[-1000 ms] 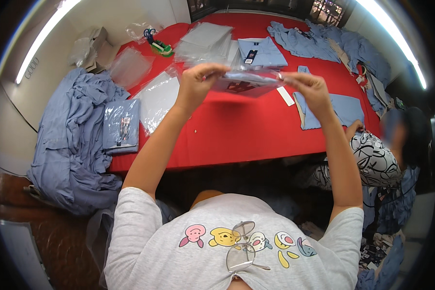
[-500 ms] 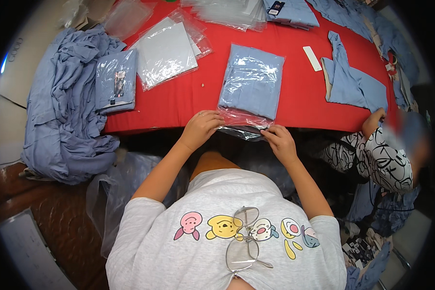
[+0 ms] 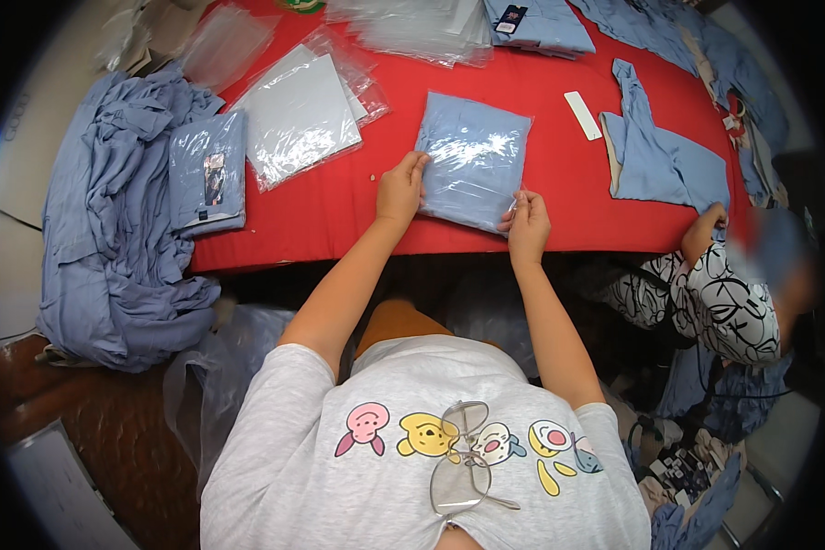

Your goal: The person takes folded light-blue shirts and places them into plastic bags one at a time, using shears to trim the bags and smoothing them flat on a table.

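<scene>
A folded blue shirt in a clear plastic bag (image 3: 472,160) lies at the front of the red-covered table. My left hand (image 3: 401,190) is closed on its left edge, fingers at the plastic. At its lower right corner my right hand (image 3: 526,220) pinches the bag. The bag's flap no longer shows over the table edge; it seems tucked under, out of sight. To the left lies another bagged blue shirt (image 3: 192,174) with a dark tag, and between the two are clear bags with pale card inserts (image 3: 302,128).
A heap of blue shirts (image 3: 110,247) hangs over the table's left end. Clear bags (image 3: 412,27) and a bagged shirt (image 3: 536,23) lie at the back. Right of me, a co-worker's hand (image 3: 703,229) touches a partly folded shirt (image 3: 660,156) near a white card strip (image 3: 582,115).
My hands have moved up from the bag's open end to its left side and lower right corner. The loose flap that hung at the table edge is gone from view.
</scene>
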`<action>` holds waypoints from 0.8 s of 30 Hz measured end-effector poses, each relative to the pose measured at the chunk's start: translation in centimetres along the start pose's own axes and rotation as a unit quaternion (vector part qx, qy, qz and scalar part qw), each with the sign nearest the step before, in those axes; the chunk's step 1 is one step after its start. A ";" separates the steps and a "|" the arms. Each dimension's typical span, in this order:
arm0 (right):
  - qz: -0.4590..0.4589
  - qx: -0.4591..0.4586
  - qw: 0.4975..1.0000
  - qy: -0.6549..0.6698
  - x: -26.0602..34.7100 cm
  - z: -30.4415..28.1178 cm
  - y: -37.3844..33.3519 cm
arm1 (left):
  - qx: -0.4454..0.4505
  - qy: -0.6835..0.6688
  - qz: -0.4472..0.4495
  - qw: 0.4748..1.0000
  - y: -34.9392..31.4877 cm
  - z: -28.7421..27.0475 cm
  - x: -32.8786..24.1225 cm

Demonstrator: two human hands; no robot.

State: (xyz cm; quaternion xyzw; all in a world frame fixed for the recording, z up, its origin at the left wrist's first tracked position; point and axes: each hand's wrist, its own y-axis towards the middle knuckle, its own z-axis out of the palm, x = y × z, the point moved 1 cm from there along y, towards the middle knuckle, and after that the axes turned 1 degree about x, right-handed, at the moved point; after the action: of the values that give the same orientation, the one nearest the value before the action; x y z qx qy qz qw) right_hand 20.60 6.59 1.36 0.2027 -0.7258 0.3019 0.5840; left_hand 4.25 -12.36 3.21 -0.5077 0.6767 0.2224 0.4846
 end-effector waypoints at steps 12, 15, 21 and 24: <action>-0.073 -0.081 0.928 -0.356 -0.3 0.9 0.9 | -0.089 0.220 0.038 0.971 0.3 1.1 1.4; -0.121 -0.063 0.935 -0.327 2.0 -0.3 0.9 | -0.131 0.221 0.135 0.957 0.5 0.8 0.6; -0.357 0.038 0.828 -0.431 4.3 5.1 3.3 | -0.015 0.324 0.348 0.879 3.6 4.0 -3.6; -0.331 0.059 0.814 -0.473 2.9 6.8 5.9 | -0.007 0.352 0.325 0.878 5.7 5.0 -1.9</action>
State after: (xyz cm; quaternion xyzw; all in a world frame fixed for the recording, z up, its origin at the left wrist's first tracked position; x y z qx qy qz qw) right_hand 11.15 6.53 2.09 0.5824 -0.7826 -0.0008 0.2198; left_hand 1.28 -5.30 1.64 -0.3075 0.9280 0.1786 0.1116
